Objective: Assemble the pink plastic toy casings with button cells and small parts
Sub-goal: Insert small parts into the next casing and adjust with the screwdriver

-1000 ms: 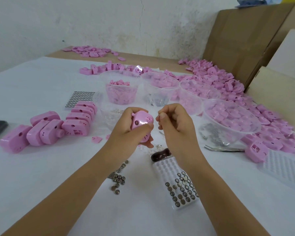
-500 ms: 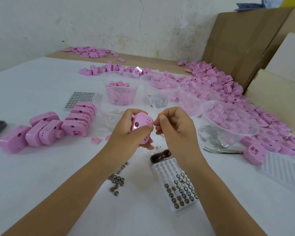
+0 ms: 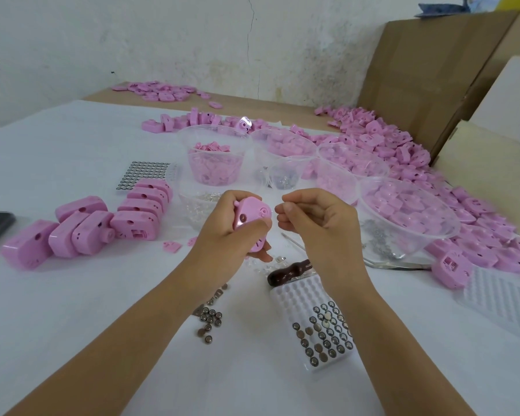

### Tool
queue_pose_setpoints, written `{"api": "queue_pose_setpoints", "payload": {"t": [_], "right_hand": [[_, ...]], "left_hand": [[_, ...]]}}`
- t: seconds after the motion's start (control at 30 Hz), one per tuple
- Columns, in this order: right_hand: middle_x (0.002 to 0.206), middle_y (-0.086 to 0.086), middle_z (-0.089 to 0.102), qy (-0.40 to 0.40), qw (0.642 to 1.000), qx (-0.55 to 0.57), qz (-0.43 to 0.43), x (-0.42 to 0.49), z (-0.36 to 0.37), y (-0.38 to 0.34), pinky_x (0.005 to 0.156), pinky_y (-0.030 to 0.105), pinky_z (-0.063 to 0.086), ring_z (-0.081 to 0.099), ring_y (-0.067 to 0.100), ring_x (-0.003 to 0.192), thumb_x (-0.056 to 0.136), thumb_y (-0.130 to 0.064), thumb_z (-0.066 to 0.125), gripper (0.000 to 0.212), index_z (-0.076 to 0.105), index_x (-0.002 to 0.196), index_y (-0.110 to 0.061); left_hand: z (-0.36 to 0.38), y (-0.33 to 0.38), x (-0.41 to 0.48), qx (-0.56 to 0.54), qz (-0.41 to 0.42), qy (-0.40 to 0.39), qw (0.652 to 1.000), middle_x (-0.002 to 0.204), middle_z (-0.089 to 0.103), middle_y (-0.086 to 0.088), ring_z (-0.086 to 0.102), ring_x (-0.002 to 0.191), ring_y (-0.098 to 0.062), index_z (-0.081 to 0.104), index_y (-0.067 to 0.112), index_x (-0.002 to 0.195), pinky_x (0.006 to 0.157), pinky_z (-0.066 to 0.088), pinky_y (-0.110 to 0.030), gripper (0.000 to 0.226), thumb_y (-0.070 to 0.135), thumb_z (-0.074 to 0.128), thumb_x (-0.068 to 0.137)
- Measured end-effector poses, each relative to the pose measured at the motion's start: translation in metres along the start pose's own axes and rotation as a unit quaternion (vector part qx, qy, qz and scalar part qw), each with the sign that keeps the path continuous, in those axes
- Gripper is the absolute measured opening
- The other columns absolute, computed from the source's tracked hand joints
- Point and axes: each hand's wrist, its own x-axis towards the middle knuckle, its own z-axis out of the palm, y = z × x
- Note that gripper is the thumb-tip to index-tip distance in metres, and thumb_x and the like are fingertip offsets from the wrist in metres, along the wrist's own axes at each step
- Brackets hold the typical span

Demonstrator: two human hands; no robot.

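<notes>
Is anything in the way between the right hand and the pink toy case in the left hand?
No, nothing visible. The right hand sits just right of the pink toy casing that the left hand grips, with only a small open gap between them.

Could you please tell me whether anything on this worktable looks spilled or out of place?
A cluster of button cells lies loose on the white cloth, left of the partly filled cell tray rather than in its pockets. Nothing looks damaged.

Soft, bright light falls evenly. The white table [image 3: 72,295] carries only faint shadows. Straight lines bend near the edges. The pink pieces [image 3: 159,93] behind the table look fuzzy.
</notes>
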Motion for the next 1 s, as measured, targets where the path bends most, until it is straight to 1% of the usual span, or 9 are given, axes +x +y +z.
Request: {"api": "queue_pose_setpoints", "payload": {"t": [0.1, 0.2, 0.33, 0.5, 0.67, 0.8, 1.0], "right_hand": [[0.07, -0.012, 0.068, -0.008, 1.0, -0.017, -0.014, -0.001, 0.001, 0.0, 0.071, 0.019, 0.053, 0.064, 0.006, 0.068, 0.085, -0.002, 0.062, 0.025, 0.065, 0.078, -0.025], [0.071, -0.018, 0.066, -0.018, 0.999, -0.039, -0.026, -0.003, 0.001, -0.001, 0.074, 0.022, 0.053, 0.061, 0.002, 0.071, 0.085, -0.005, 0.065, 0.028, 0.064, 0.075, -0.03], [0.08, -0.014, 0.06, -0.032, 0.995, -0.072, -0.065, -0.004, 0.003, -0.003, 0.069, 0.019, 0.049, 0.057, -0.001, 0.07, 0.081, -0.005, 0.068, 0.03, 0.063, 0.072, -0.033], [0.08, -0.013, 0.057, -0.055, 0.989, -0.108, -0.088, -0.004, 0.003, -0.005, 0.068, 0.013, 0.044, 0.055, 0.0, 0.07, 0.08, -0.003, 0.069, 0.03, 0.064, 0.073, -0.032], [0.079, -0.013, 0.057, -0.058, 0.988, -0.124, -0.079, -0.003, 0.002, -0.004, 0.068, 0.014, 0.045, 0.054, 0.001, 0.069, 0.08, -0.003, 0.069, 0.031, 0.063, 0.072, -0.032], [0.078, -0.011, 0.058, -0.06, 0.987, -0.13, -0.067, -0.003, 0.001, -0.003, 0.069, 0.017, 0.046, 0.054, 0.002, 0.069, 0.08, -0.005, 0.07, 0.028, 0.064, 0.072, -0.031], [0.078, -0.01, 0.058, -0.058, 0.986, -0.134, -0.079, -0.004, 0.002, -0.003, 0.069, 0.015, 0.046, 0.055, 0.004, 0.07, 0.08, -0.001, 0.069, 0.031, 0.063, 0.071, -0.03]], "left_hand": [[-0.001, 0.0, -0.001, 0.023, 0.009, -0.003, 1.0, 0.082, 0.054, -0.008, 0.059, 0.053, -0.005, 0.051, 0.018, 0.1, 0.049, 0.047, -0.017, 0.02, 0.003, 0.056, 0.087], [0.0, 0.002, -0.003, 0.04, 0.014, -0.007, 0.999, 0.081, 0.054, -0.008, 0.055, 0.05, 0.0, 0.049, 0.021, 0.101, 0.045, 0.043, -0.012, 0.02, 0.006, 0.055, 0.089], [0.001, 0.003, -0.003, 0.049, 0.022, -0.009, 0.998, 0.086, 0.055, -0.01, 0.053, 0.049, 0.003, 0.047, 0.024, 0.103, 0.043, 0.041, -0.009, 0.022, 0.007, 0.054, 0.09], [0.001, -0.002, -0.001, 0.042, 0.055, -0.02, 0.997, 0.086, 0.052, -0.005, 0.053, 0.055, -0.001, 0.046, 0.024, 0.1, 0.05, 0.045, -0.016, 0.025, 0.004, 0.056, 0.089], [-0.002, -0.007, 0.001, 0.075, 0.071, -0.025, 0.994, 0.088, 0.054, -0.001, 0.055, 0.06, -0.002, 0.045, 0.03, 0.1, 0.051, 0.045, -0.015, 0.03, 0.004, 0.055, 0.089], [-0.002, -0.008, 0.0, 0.11, 0.084, -0.028, 0.99, 0.089, 0.052, -0.002, 0.054, 0.057, 0.003, 0.043, 0.031, 0.097, 0.045, 0.04, -0.009, 0.03, 0.005, 0.055, 0.09], [0.0, -0.009, 0.0, 0.099, 0.087, -0.027, 0.991, 0.084, 0.053, -0.001, 0.054, 0.055, 0.004, 0.044, 0.03, 0.097, 0.044, 0.039, -0.008, 0.029, 0.006, 0.057, 0.089]]}}
